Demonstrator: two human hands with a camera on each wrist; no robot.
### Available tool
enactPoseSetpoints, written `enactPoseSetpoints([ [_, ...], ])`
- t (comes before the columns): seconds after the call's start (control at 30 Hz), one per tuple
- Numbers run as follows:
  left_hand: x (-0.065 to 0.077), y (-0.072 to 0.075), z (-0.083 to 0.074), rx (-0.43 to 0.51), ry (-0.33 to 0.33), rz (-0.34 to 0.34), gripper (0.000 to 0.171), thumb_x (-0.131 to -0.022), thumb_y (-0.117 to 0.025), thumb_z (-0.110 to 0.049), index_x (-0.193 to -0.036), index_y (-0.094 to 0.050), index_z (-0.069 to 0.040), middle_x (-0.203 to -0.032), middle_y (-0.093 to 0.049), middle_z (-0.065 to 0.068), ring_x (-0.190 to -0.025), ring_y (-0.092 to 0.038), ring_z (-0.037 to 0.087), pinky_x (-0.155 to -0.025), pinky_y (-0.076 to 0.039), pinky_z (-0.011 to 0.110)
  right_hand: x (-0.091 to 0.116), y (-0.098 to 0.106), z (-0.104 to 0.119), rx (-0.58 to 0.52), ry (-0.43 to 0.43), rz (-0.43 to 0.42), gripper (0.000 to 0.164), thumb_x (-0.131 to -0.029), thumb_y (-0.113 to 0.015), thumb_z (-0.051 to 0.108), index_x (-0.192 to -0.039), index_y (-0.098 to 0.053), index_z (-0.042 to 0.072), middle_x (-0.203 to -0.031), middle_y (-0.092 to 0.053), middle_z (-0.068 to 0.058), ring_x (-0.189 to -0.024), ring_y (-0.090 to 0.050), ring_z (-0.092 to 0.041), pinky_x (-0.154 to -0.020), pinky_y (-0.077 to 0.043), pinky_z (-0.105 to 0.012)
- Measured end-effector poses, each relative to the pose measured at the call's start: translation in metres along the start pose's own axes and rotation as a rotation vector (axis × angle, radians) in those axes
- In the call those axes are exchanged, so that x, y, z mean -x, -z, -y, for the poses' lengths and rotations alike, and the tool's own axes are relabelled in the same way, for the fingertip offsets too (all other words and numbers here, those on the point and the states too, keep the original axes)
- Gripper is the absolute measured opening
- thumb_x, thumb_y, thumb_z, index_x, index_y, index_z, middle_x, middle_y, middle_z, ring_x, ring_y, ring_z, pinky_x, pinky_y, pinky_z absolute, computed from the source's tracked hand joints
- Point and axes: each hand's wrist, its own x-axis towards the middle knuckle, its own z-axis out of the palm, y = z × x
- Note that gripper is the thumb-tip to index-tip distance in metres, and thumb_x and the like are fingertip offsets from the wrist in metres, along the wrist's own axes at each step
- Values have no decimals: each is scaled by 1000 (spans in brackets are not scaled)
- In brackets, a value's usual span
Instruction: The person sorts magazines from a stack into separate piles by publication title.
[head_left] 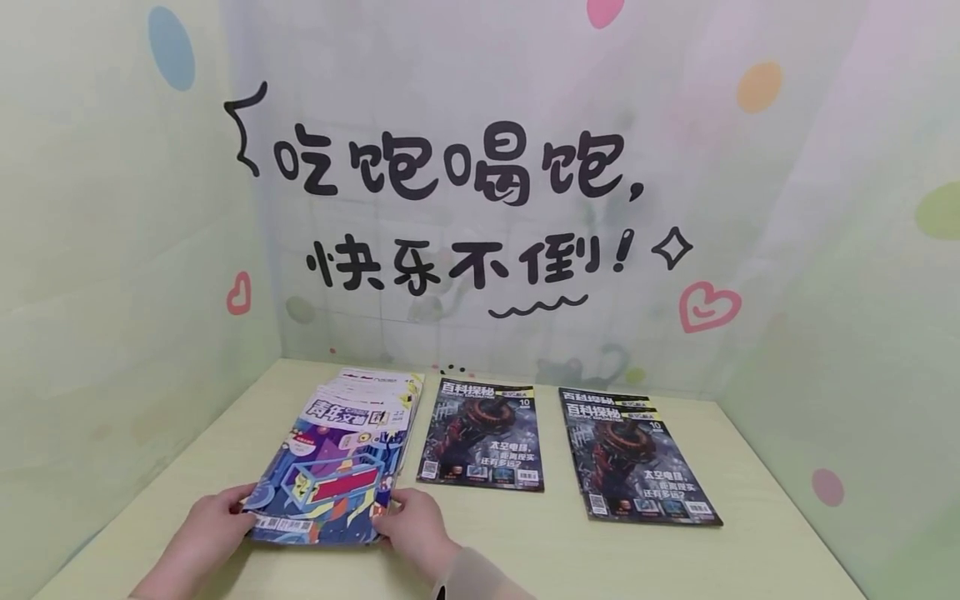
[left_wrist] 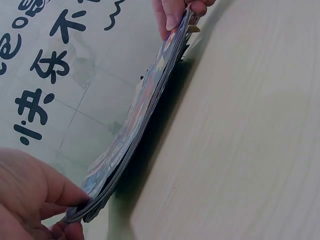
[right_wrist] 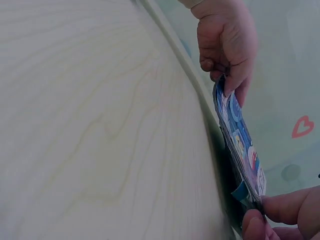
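Observation:
A pile of magazines [head_left: 330, 475] with a purple-blue illustrated cover on top is at the left of the table. My left hand [head_left: 213, 521] pinches its near left corner, thumb on the cover and fingers under the edge. At the near right corner my right hand [head_left: 416, 525] grips the same pile from the side. In the left wrist view, the magazines' layered edge [left_wrist: 137, 132] bows between both hands, with dark shadow beneath. A small blue flap [right_wrist: 240, 192] sticks out from the edge close to the right hand in the right wrist view.
A dark-covered magazine [head_left: 480, 437] lies at the table's middle. Further right, a few copies with the same cover [head_left: 641, 467] overlap in a small pile. Fabric walls with black lettering [head_left: 457, 167] enclose the pale wood table [head_left: 540, 550] at the back and sides.

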Motion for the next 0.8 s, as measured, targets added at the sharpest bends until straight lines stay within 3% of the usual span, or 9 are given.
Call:
enactPoseSetpoints([
  [0.17,1,2,-2,-73,7,-53,58,-87,-56,-15,-134,-40,17,-115,-48,37,-105,-44,48,-87,-40,60,-1,11,-2,39,12,1,34,-83,-70,11,-115,-66,-3,-70,-56,1,-53,-53,-11,-48,-47,-24],
  [0.37,3,-6,-32,16,-48,-99,54,-94,-52,-19,-136,-42,14,-119,-48,32,-105,-46,41,-89,-41,56,-3,28,-8,54,62,-3,25,-85,-66,10,-107,-68,-2,-73,-57,2,-56,-56,-12,-53,-47,-24],
  [0.57,8,-39,-82,115,-79,-72,49,-96,-54,-21,-137,-48,5,-121,-48,24,-102,-48,34,-87,-47,52,-4,50,-15,44,118,-39,23,-84,-65,8,-104,-69,-3,-72,-58,-2,-55,-56,-12,-52,-48,-25],
  [0.7,9,-71,-113,162,-151,-95,41,-92,-59,-16,-129,-58,2,-107,-58,14,-93,-54,25,-79,-50,40,-7,70,-20,54,128,-73,23,-87,-64,8,-106,-68,-3,-96,-65,-14,-62,-59,-13,-55,-51,-26],
  [0.8,9,-93,-134,177,-199,-105,39,-89,-62,-15,-124,-62,1,-101,-60,8,-90,-54,21,-76,-47,36,-10,87,-26,64,132,-117,23,-88,-63,9,-107,-68,-4,-99,-66,-12,-66,-59,-13,-57,-52,-27],
])
